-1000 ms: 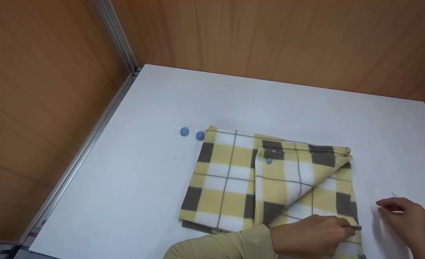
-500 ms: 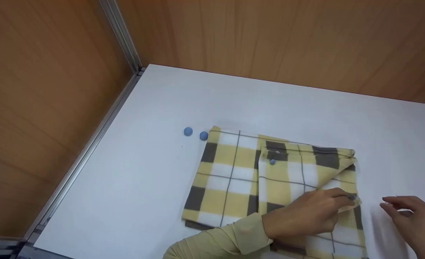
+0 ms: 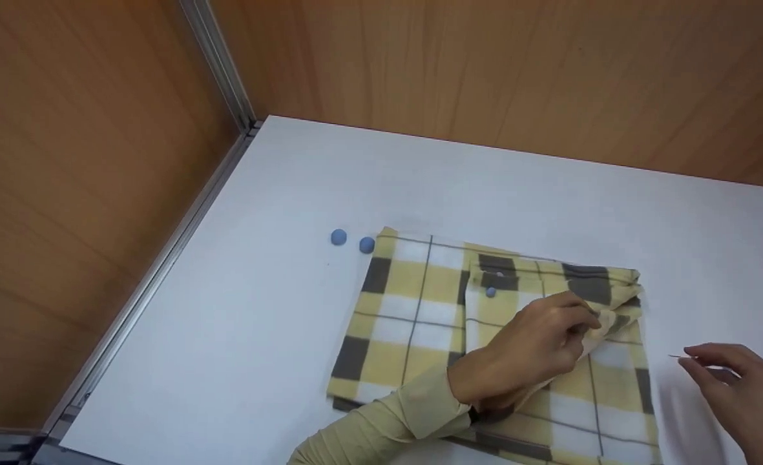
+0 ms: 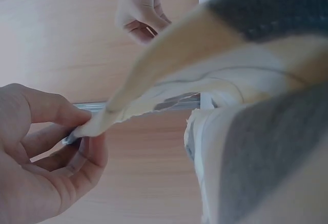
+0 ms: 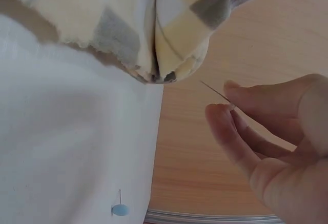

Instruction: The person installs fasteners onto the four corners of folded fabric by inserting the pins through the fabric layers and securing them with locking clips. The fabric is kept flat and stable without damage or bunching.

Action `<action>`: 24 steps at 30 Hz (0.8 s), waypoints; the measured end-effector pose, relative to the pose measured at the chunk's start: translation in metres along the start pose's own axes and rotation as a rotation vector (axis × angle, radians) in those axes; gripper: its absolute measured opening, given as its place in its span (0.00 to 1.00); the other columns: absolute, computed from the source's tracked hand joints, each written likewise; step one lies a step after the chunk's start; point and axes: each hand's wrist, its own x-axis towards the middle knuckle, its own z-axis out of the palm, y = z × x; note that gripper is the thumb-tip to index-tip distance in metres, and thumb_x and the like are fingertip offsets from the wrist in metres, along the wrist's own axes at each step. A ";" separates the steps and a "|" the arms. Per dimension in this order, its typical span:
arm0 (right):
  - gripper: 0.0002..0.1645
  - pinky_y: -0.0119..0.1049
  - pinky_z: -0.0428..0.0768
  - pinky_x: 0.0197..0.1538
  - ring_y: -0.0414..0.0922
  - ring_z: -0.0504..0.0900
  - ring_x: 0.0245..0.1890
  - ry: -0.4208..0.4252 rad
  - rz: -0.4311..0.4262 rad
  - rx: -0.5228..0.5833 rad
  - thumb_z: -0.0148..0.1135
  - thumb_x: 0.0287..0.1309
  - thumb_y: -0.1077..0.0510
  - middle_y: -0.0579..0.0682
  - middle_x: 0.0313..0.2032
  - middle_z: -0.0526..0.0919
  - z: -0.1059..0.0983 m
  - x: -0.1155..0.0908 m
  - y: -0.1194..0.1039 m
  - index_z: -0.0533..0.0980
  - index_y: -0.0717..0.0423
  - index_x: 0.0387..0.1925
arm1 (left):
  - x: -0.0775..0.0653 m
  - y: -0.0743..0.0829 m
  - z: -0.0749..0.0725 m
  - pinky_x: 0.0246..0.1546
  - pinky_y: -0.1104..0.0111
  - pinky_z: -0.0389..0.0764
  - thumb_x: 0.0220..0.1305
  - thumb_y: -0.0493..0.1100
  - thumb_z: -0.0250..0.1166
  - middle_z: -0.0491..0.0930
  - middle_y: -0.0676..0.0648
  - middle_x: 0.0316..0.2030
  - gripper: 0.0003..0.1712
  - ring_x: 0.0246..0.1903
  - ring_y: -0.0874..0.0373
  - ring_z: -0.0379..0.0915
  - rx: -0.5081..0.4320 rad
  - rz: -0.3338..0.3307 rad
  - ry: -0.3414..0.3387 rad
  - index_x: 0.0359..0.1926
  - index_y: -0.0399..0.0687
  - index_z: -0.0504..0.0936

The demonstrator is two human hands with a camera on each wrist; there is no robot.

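A yellow, white and dark grey checked cloth (image 3: 413, 323) lies folded on the white table. My left hand (image 3: 536, 342) reaches over it and, in the left wrist view, pinches a raised edge of the cloth (image 4: 110, 111) between thumb and fingers. Off to the right of the cloth, my right hand (image 3: 736, 387) pinches a thin metal pin (image 5: 218, 90) whose bare shaft sticks out past the fingertips. In the right wrist view the pin's tip points toward the hanging cloth, apart from it. A small blue ball (image 3: 490, 292) sits on the folded flap.
Two blue balls (image 3: 338, 237) rest on the table left of the cloth, the nearer one beside its corner. In the right wrist view a blue piece (image 5: 120, 210) has a thin shaft rising from it. Wooden panels (image 3: 484, 77) stand behind and at the left.
My left hand has moved up and away from the front edge, folding the cloth's right side upward. My right hand stays beside the cloth, its pin now pointing left toward it.
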 end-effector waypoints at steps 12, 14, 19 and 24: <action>0.08 0.11 0.68 0.28 0.18 0.69 0.24 0.011 0.031 0.082 0.64 0.44 0.67 0.32 0.27 0.73 -0.003 -0.002 -0.010 0.79 0.63 0.32 | -0.001 -0.008 -0.012 0.31 0.89 0.65 0.55 0.29 0.52 0.75 0.51 0.36 0.14 0.33 0.70 0.69 -0.005 0.004 0.119 0.39 0.42 0.80; 0.08 0.11 0.68 0.29 0.18 0.70 0.24 0.020 0.051 0.094 0.64 0.44 0.67 0.34 0.27 0.74 -0.003 -0.001 -0.014 0.79 0.63 0.32 | -0.001 -0.008 -0.015 0.32 0.89 0.65 0.55 0.28 0.52 0.75 0.51 0.36 0.15 0.34 0.70 0.69 0.000 0.009 0.130 0.39 0.42 0.80; 0.09 0.12 0.69 0.32 0.22 0.72 0.27 0.049 0.028 0.116 0.65 0.43 0.68 0.40 0.29 0.75 -0.001 0.000 -0.027 0.79 0.61 0.31 | 0.000 -0.008 -0.020 0.33 0.88 0.65 0.55 0.28 0.50 0.75 0.51 0.38 0.16 0.35 0.70 0.70 0.013 0.016 0.142 0.41 0.42 0.80; 0.10 0.13 0.70 0.34 0.27 0.74 0.29 0.086 -0.083 0.184 0.66 0.40 0.70 0.42 0.28 0.77 0.001 0.002 -0.043 0.80 0.61 0.29 | 0.001 -0.009 -0.023 0.35 0.88 0.65 0.57 0.28 0.48 0.75 0.50 0.40 0.17 0.37 0.69 0.71 -0.006 0.010 0.138 0.43 0.41 0.78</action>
